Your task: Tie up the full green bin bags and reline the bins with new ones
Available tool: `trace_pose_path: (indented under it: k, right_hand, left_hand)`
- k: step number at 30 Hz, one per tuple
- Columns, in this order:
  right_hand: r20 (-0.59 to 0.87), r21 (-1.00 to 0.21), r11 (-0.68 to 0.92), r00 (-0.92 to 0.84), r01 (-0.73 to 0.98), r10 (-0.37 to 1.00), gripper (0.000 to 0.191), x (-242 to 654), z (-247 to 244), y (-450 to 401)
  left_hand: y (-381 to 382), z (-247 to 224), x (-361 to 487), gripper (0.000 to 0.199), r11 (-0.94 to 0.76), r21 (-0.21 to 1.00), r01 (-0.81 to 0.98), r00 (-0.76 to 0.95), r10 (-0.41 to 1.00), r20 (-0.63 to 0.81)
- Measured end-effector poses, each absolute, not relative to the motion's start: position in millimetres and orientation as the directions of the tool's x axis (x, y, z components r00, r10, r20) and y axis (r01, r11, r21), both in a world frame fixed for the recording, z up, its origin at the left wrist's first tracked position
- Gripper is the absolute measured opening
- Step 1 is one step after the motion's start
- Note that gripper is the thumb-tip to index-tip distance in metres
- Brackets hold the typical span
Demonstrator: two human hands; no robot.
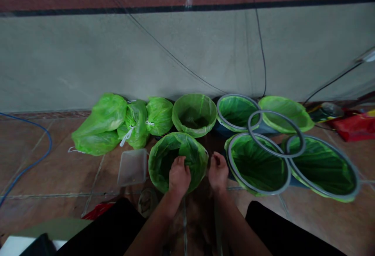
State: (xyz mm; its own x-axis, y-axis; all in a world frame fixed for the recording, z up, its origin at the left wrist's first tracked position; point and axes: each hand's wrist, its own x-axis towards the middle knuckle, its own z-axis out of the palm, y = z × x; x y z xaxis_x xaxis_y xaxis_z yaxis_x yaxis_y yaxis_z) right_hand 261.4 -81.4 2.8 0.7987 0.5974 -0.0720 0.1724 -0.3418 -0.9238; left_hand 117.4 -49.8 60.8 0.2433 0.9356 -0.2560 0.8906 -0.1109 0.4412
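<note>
While left hand (179, 176) grips near rim of green bag-lined bin (177, 160), right hand (218, 171) sits closed just right of it, grip unclear. Risk: thin liner tears or slips off rim if tugged unevenly; clear tub (133, 167) left could get knocked.

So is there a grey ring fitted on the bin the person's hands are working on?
No. The bin at the left hand and right hand shows only green bag over its rim; a loose grey ring lies across neighbouring bins.

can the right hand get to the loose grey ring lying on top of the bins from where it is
Probably yes. The right hand sits at the rim of the green-lined bin, and the loose grey ring lies uncovered on the neighbouring bins, with nothing between them.
</note>
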Motion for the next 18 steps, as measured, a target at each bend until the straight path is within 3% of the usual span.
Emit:
trace_pose_path:
  k: [3, 6, 11, 14, 18]
  right_hand:
    - [-0.042, -0.863, -0.360, 0.661, 0.354, 0.750, 0.050, 258, 8, -54]
    - [-0.114, -0.779, -0.407, 0.531, 0.476, 0.839, 0.048, 252, 0, -39]
    - [-0.188, -0.691, -0.472, 0.494, 0.547, 0.849, 0.042, 247, -9, -38]
    - [-0.168, -0.691, -0.455, 0.487, 0.563, 0.857, 0.040, 248, -5, -42]
    - [-0.165, -0.736, -0.491, 0.579, 0.467, 0.798, 0.041, 238, -6, -60]
  left_hand:
    - [-91, 65, 128, 0.046, -0.258, 0.414, 0.873, 0.350, 0.922, -0.163]
    - [-116, 50, 138, 0.051, -0.280, 0.282, 0.918, 0.356, 0.894, -0.271]
    - [-113, 27, 143, 0.040, -0.242, 0.257, 0.936, 0.336, 0.834, -0.437]
    - [-109, 25, 141, 0.042, -0.249, 0.269, 0.930, 0.351, 0.821, -0.450]
    - [-107, 28, 120, 0.041, -0.383, 0.242, 0.891, 0.453, 0.760, -0.465]
